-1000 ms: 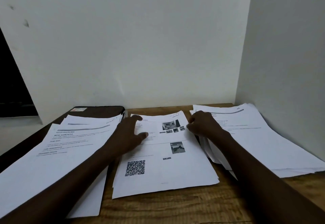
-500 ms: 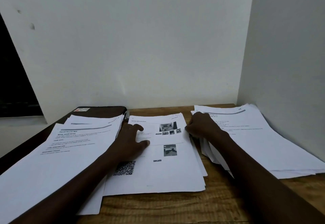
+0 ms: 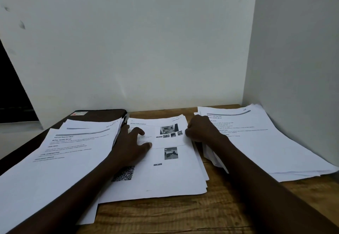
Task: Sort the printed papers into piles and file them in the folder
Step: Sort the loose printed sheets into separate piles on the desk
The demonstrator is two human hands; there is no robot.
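Spread flat and relaxed, the left hand [image 3: 132, 144] presses on the left half of the middle pile [image 3: 170, 176] of printed papers, thumb and fingers fanned over the text beneath the heading, with the forearm crossing the QR code lower on the top sheet. The right hand [image 3: 202, 130] is curled into a loose fist against the same pile's upper right edge, knuckles touching the paper. Whether its fingers pinch any sheets I cannot tell, as they are tucked out of sight. That pile lies between the two hands on the wooden table [image 3: 183, 215], its sheets slightly fanned along the right side. Just beside it, the left pile [image 3: 55, 160] overlaps its left edge and covers the near part of a dark folder [image 3: 102, 113], which lies closed against the white wall [image 3: 146, 50]. The right pile [image 3: 271, 142] sits in the corner, and a few loose sheets stick out from it under the right wrist.
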